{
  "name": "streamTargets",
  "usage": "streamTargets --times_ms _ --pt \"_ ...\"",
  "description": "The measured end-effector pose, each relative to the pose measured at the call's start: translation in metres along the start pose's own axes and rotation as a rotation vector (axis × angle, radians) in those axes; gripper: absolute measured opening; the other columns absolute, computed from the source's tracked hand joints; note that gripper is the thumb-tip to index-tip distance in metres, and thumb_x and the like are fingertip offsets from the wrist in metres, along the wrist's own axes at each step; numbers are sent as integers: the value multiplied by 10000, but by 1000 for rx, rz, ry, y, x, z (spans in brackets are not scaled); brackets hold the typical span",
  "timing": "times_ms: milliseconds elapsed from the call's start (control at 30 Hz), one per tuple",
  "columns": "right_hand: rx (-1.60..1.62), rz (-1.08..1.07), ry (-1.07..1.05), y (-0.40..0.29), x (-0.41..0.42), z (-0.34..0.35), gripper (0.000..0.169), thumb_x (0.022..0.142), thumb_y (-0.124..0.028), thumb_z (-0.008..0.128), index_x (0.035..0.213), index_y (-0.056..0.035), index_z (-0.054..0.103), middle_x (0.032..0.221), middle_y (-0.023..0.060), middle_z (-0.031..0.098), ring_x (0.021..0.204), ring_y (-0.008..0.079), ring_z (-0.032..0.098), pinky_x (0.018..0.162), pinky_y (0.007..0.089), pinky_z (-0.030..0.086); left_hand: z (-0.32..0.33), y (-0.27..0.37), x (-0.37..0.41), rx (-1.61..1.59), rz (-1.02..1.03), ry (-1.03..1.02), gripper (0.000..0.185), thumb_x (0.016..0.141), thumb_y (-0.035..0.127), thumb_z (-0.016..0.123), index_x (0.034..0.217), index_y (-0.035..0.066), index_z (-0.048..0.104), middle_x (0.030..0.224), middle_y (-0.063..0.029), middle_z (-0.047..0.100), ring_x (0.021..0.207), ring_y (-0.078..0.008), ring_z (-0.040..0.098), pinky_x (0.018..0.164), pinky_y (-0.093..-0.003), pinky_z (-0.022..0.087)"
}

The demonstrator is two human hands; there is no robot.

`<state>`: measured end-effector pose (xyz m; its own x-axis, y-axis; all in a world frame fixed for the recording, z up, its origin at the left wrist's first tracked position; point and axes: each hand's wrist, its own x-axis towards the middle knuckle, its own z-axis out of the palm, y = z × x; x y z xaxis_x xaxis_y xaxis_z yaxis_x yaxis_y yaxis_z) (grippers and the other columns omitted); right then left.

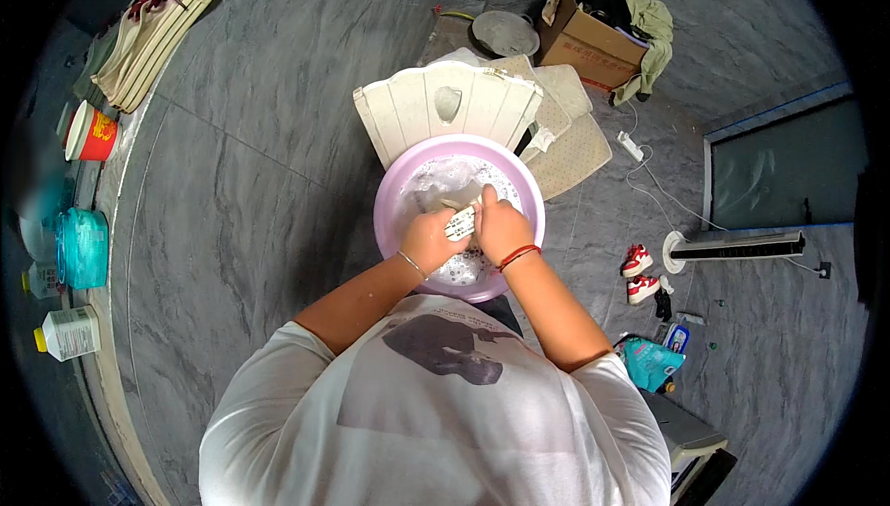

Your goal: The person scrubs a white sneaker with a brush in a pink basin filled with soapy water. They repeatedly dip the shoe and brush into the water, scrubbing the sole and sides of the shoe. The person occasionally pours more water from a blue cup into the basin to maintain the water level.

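Observation:
A pink-lilac plastic basin (384, 224) with foamy water (497, 176) stands in front of me. Over it, my left hand (432, 236) and my right hand (506, 228) grip a wet, pale piece of fabric (473, 194) between them. Part of that fabric is a white band with dark lettering (459, 224), visible between my hands. Its lower folds hang towards the suds, and my fingers hide much of it. My left wrist has a thin bracelet (414, 265); a red cord bracelet (518, 256) circles my right.
Beyond the basin stands a cream slatted stool or chair part (410, 106), beside cushioned mats (577, 155). Further off is a cardboard box of clothes (591, 54). Right: a power strip (630, 147), tower fan (737, 249), red-and-white shoes (641, 289). Left ledge: a canvas shoe (167, 33), bottle (69, 333).

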<state>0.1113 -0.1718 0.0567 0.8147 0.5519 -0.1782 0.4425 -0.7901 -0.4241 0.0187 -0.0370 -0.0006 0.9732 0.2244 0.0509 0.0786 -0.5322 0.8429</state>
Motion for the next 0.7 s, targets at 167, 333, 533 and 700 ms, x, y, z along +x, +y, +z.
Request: streamTargets --times_ms 167,333,533,700 --pt "-59 -121 -42 -28 -23 -3 247 982 -265 508 1114 -57 487 850 269 642 734 432 668 660 525 545 -1 -10 -3 3 -47 48 267 754 230 798 872 28 670 801 -213 678 745 -381 675 658 -423 521" --pt "54 2 -45 20 -3 8 268 988 -261 501 1139 -43 468 854 280 640 788 447 660 709 527 530 -11 5 2 -39 -7 35 306 764 241 796 928 18 667 822 -190 683 750 -367 671 681 -427 524" --pt "252 -274 176 7 -29 -11 524 870 -115 637 1371 -26 511 922 248 590 829 432 616 749 481 518 -15 2 1 20 -20 114 463 754 270 786 1110 10 641 1051 -225 656 955 -386 651 818 -444 520" --pt "194 -380 146 -6 -36 -17 505 848 -120 682 1339 -78 570 897 204 581 752 392 615 692 451 528 -16 -1 4 -75 83 105 514 738 269 780 1165 21 637 1049 -236 661 942 -388 654 818 -441 526"
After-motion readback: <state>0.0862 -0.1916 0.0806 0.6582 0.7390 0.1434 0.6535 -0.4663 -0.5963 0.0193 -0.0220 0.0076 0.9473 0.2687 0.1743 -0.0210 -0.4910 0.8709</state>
